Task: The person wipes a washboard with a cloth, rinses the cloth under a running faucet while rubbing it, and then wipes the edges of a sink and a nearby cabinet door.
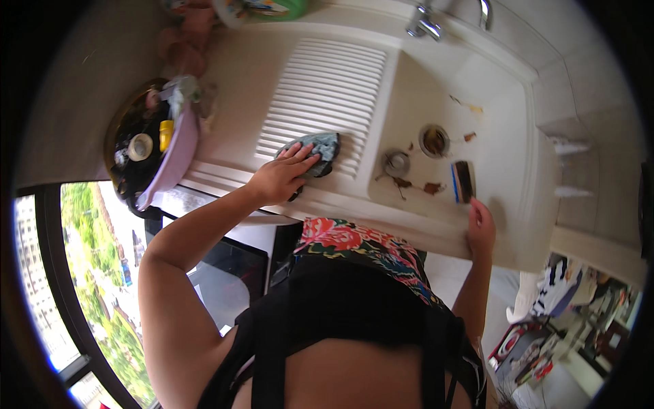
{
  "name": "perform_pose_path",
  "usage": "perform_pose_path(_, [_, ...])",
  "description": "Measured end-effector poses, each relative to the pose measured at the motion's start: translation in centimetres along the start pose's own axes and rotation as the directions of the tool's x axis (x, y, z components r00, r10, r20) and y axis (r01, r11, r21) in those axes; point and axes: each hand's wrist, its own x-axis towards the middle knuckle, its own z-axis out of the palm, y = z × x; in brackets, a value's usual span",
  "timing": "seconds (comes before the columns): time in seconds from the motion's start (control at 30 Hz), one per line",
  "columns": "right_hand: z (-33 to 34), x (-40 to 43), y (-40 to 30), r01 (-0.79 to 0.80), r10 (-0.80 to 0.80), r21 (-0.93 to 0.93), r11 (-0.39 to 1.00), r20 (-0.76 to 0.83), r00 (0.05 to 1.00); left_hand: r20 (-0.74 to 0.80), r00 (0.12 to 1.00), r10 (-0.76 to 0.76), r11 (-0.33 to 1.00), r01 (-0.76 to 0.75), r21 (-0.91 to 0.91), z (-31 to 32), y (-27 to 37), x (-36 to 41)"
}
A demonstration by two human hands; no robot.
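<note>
Palm down, my left hand (281, 176) presses a bunched grey-blue cloth (319, 151) against the lower end of the ribbed washboard (327, 87) moulded into the pale sink counter. My right hand (481, 227) is at the front edge of the sink basin (500, 148), its fingertips touching or very near the end of a brush (462, 181) with dark bristles and a blue edge; whether they grip it is unclear. Inside the basin lie a round strainer (396, 162), brown leaf-like debris (434, 188) and the drain (434, 140), with brown matter in it.
A chrome faucet (424, 25) stands at the basin's far side. At the left, a lilac plastic basin (179, 153) leans by a dark round tray-like container holding small items, including a yellow object (166, 134). A green container (286, 9) sits at the back. A window is at far left.
</note>
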Motion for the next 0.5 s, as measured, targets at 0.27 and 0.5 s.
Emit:
perform_pose_path(0.27, [-4.1, 0.5, 2.8, 0.031, -0.028, -0.079, 0.996, 0.044, 0.999, 0.028, 0.934, 0.357, 0.929, -0.352, -0.110, 4.4, 10.0, 6.1])
perform_pose_path(0.5, [-6.7, 0.3, 5.9, -0.025, 0.026, 0.031, 0.999, -0.008, 1.000, 0.102, 0.734, 0.671, 0.739, -0.650, -0.180, 10.3, 21.8, 14.8])
